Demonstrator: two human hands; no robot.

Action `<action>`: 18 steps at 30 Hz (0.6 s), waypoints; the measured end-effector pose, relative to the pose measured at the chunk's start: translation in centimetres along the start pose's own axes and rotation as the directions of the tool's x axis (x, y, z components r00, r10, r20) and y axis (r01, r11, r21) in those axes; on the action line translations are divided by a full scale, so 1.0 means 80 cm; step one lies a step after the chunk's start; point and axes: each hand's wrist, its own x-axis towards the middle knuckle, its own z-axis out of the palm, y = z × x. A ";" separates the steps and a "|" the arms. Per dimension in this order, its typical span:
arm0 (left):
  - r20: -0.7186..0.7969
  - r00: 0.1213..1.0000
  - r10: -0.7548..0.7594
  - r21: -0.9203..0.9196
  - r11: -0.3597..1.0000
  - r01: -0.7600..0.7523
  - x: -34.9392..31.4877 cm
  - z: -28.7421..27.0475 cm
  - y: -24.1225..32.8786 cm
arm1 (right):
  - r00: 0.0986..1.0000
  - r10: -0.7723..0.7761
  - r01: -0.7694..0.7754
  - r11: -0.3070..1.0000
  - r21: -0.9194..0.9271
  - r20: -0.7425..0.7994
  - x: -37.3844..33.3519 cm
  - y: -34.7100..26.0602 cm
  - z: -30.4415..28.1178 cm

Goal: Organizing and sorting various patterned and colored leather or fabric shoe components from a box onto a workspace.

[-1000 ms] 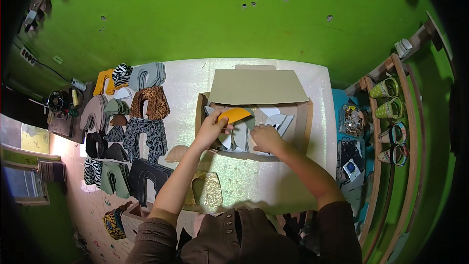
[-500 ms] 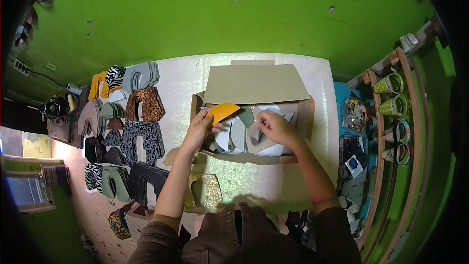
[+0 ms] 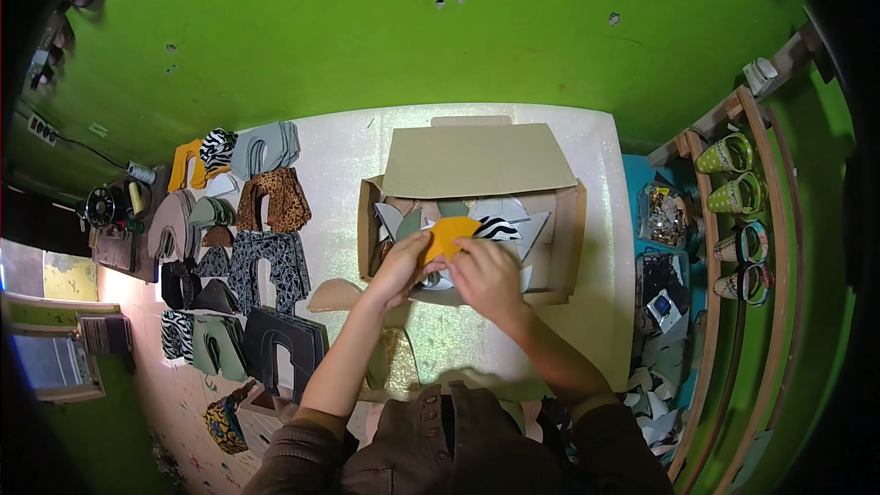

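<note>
Over the cardboard box (image 3: 576,243), my left hand (image 3: 401,264) is closed on a yellow curved cut-out piece (image 3: 449,236), thumb on top. My right hand (image 3: 489,282) meets it from the right, its fingers pinching the lower edge of the same piece. A zebra-striped piece (image 3: 498,230) shows just right of the yellow one; I cannot tell whether it lies in the box or is held. White, grey and green pieces (image 3: 429,211) lie loose in the box, partly hidden by my hands. The box flap (image 3: 477,160) is folded back.
Stacks of arch-shaped pieces in leopard print (image 3: 273,200), grey pattern (image 3: 266,266) and black (image 3: 286,348) cover the table's left. A tan half-round piece (image 3: 335,296) lies by my left forearm. Tubs of scraps (image 3: 662,289) and a wooden rack with shoes (image 3: 736,192) stand right.
My left hand has moved right and down with the yellow piece. My right hand has come left from inside the box to that piece. The zebra-striped piece now shows.
</note>
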 end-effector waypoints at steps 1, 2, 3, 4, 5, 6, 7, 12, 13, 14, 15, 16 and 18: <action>-0.015 1.000 -0.010 -0.002 1.000 0.010 -0.004 0.005 0.000 | 0.998 -0.043 0.044 0.999 -0.026 0.043 -0.004 -0.005 0.004; -0.014 1.000 -0.006 -0.002 1.000 0.006 -0.004 0.003 -0.004 | 0.993 -0.085 0.089 0.995 -0.050 0.088 -0.006 -0.008 0.006; 0.013 1.000 0.011 0.012 1.000 -0.011 -0.001 -0.001 -0.010 | 0.992 -0.088 0.092 0.994 -0.051 0.087 -0.005 -0.010 0.008; 0.040 0.999 0.028 0.025 0.999 -0.029 -0.001 -0.002 -0.012 | 0.994 -0.061 0.062 0.998 -0.010 0.086 -0.003 -0.013 0.008; 0.040 0.999 0.032 0.024 0.999 -0.033 -0.001 -0.004 -0.013 | 0.996 -0.034 0.032 0.999 0.030 0.086 -0.001 -0.016 0.008; 0.040 0.998 0.039 0.038 0.998 -0.040 -0.003 -0.006 -0.013 | 0.996 -0.038 0.035 0.999 0.030 0.085 0.000 -0.020 0.009; 0.041 0.998 0.047 0.052 0.997 -0.049 -0.004 -0.006 -0.012 | 0.994 -0.051 0.048 0.998 0.041 0.094 0.001 -0.022 0.008; 0.064 0.994 0.094 0.063 0.993 -0.098 -0.017 0.007 -0.006 | 0.981 -0.137 0.129 0.989 0.067 0.134 0.002 -0.021 0.003; 0.053 0.992 0.115 0.051 0.992 -0.118 -0.022 0.008 -0.003 | 0.979 -0.145 0.131 0.986 0.105 0.146 0.004 -0.020 -0.001; 0.054 0.991 0.123 0.051 0.991 -0.126 -0.023 0.002 -0.004 | 0.975 -0.154 0.131 0.981 0.143 0.159 0.006 -0.020 -0.006; 0.105 0.986 0.128 0.072 0.988 -0.136 -0.022 -0.008 -0.007 | 0.975 -0.160 0.139 0.980 0.142 0.156 0.007 -0.018 -0.012; 0.155 0.979 0.129 0.092 0.985 -0.145 -0.027 -0.011 -0.004 | 0.988 -0.102 0.092 0.992 0.088 0.119 0.011 -0.017 -0.020; 0.174 0.977 0.121 0.152 0.977 -0.148 -0.038 -0.015 0.000 | 0.991 0.036 -0.050 0.993 0.110 0.130 0.020 -0.024 -0.036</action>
